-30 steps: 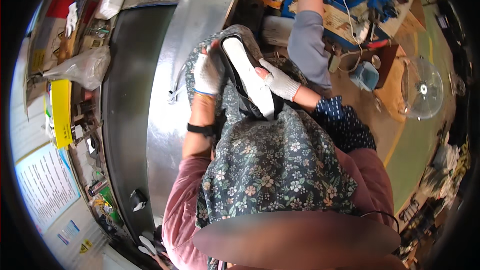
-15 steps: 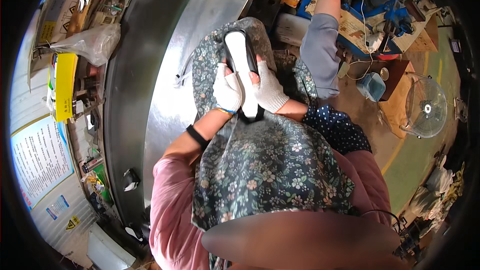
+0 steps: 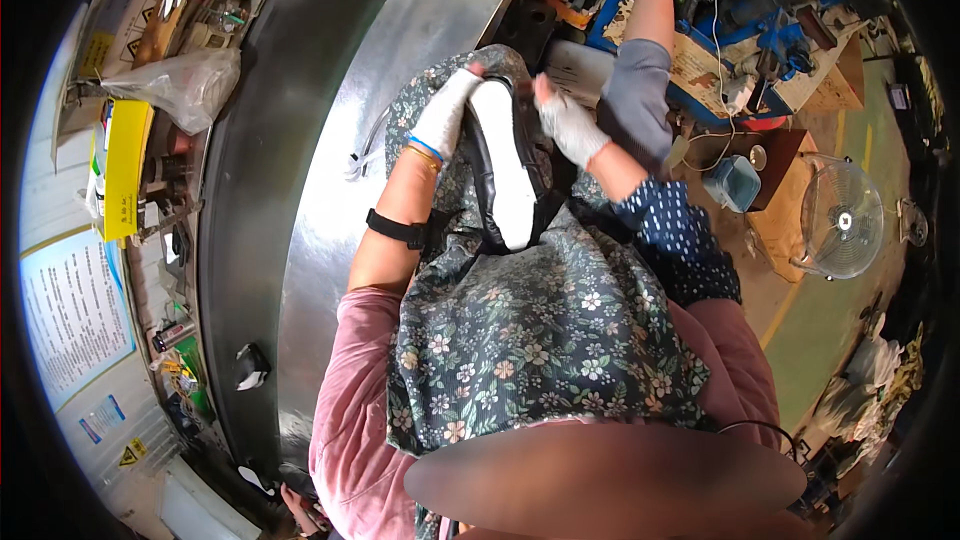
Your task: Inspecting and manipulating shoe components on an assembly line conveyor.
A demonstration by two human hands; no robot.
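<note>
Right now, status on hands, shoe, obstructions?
Left hand against black-and-white shoe, grip unclear. Right hand alongside, apart. Shoe rests on floral apron. Nearby person's arm clear of shoe.

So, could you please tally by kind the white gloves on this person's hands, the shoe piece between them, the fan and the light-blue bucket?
White gloves, on the left hand and right hand: 2
Black-and-white shoe piece: 1
Fan: 1
Light-blue bucket: 1
Total: 5
</note>
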